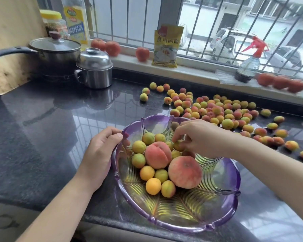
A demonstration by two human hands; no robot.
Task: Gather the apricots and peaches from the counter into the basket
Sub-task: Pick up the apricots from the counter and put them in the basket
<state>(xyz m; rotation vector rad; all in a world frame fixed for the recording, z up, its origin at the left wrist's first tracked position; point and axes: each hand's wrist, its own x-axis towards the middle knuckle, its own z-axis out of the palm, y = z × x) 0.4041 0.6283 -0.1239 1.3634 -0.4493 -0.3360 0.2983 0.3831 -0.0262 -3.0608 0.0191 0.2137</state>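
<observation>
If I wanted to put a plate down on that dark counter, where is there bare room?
The broad bare stretch of counter lies left of the purple basket, in front of the steel pot. Behind and right of the basket it is crowded with loose apricots. The left hand holds the basket's left rim; the right hand reaches into it.

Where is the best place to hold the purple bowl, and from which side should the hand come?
Grip the scalloped rim of the translucent purple plastic bowl, coming from the outside edge with the thumb over the lip. The walls flare shallow and wide, so only the rim fits a hand, as the left hand shows on its left side.
</observation>
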